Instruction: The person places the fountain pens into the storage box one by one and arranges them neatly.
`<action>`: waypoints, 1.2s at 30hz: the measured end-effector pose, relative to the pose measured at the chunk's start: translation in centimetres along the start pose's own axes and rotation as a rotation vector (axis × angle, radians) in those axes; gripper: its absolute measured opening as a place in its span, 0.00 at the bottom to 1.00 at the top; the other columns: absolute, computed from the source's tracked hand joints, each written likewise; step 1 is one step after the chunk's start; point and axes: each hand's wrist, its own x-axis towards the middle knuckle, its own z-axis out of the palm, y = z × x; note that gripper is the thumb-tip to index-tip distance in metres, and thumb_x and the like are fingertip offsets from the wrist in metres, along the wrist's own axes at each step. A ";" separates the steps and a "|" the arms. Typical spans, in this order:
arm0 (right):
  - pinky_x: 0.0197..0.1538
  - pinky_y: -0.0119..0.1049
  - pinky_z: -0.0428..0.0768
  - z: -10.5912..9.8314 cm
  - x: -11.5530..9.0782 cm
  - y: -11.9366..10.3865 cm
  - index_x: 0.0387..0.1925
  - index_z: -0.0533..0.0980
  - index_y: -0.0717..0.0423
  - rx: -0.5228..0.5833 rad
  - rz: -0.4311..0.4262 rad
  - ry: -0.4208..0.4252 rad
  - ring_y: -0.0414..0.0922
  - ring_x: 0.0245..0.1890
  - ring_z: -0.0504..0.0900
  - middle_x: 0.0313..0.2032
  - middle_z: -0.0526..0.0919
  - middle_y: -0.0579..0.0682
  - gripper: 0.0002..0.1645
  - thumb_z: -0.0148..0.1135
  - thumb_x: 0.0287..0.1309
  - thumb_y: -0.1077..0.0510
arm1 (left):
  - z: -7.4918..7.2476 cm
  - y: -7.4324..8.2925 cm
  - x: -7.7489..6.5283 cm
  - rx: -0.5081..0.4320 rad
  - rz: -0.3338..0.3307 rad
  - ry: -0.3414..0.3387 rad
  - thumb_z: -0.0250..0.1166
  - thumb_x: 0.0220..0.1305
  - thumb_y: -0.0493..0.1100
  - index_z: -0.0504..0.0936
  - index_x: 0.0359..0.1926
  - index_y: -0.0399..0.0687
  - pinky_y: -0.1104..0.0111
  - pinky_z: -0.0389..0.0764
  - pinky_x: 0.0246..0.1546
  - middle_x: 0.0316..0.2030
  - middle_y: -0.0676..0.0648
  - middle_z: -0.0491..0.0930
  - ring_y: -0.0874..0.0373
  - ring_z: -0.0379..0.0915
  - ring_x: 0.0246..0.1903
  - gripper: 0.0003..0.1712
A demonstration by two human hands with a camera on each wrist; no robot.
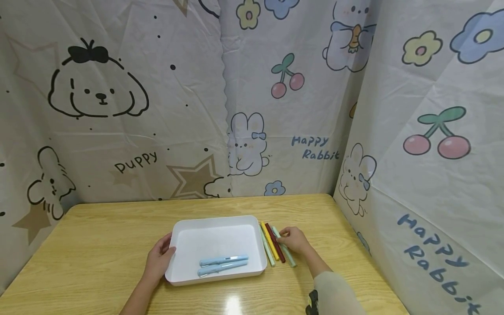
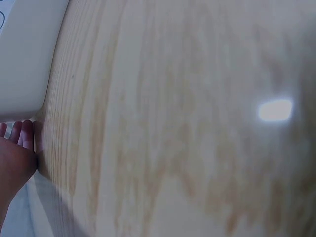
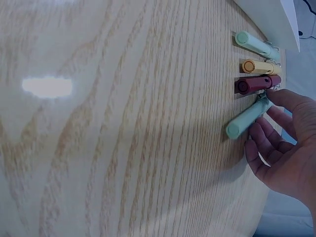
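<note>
A white tray [image 1: 212,236] lies on the table, with two light blue pens [image 1: 223,264] inside near its front side. My left hand [image 1: 157,259] grips the tray's left edge, thumb at the rim and fingers along the outer wall. In the left wrist view, the left fingers [image 2: 27,133] show beside the tray's corner. Just right of the tray lie a pale green pen [image 3: 254,43], a yellow pen [image 3: 257,66] and a dark red pen [image 3: 254,84]. My right hand [image 3: 291,148] pinches the clip end of the rightmost pale green pen [image 3: 244,121], which slants away from the others.
The wood-grain table [image 1: 106,240] extends to both sides of the tray. Behind it and along the right hangs a printed cloth [image 1: 189,109] with cartoon figures. Light glares off the tabletop near the front edge.
</note>
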 end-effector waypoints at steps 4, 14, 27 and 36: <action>0.33 0.36 0.76 0.0 0.0 -0.2 0.40 0.80 0.63 -0.060 -0.011 0.018 0.45 0.32 0.77 0.34 0.82 0.55 0.16 0.65 0.51 0.57 | 0.1 -0.1 0.0 0.000 -0.004 0.002 0.46 0.68 0.37 0.56 0.69 0.40 0.49 0.66 0.62 0.66 0.33 0.59 0.41 0.59 0.64 0.29; 0.36 0.40 0.76 0.3 -0.1 -0.3 0.42 0.79 0.60 -0.158 -0.014 0.026 0.43 0.32 0.77 0.34 0.82 0.52 0.18 0.66 0.51 0.53 | 0.1 -0.1 0.0 0.003 -0.005 0.009 0.46 0.68 0.37 0.56 0.69 0.39 0.49 0.66 0.62 0.66 0.33 0.59 0.40 0.59 0.64 0.29; 0.34 0.40 0.76 0.5 -0.2 -0.6 0.41 0.80 0.61 -0.244 -0.012 0.047 0.44 0.30 0.75 0.37 0.84 0.54 0.20 0.67 0.49 0.52 | 0.1 -0.1 -0.1 -0.004 -0.013 0.001 0.47 0.68 0.37 0.55 0.70 0.40 0.49 0.65 0.63 0.67 0.33 0.58 0.40 0.58 0.65 0.30; 0.28 0.34 0.71 0.2 -0.4 -0.9 0.42 0.80 0.60 -0.242 0.009 0.037 0.42 0.26 0.74 0.32 0.83 0.50 0.17 0.65 0.51 0.56 | 0.1 0.0 0.0 -0.005 -0.012 0.004 0.47 0.68 0.37 0.55 0.69 0.39 0.49 0.65 0.63 0.67 0.33 0.58 0.40 0.58 0.65 0.30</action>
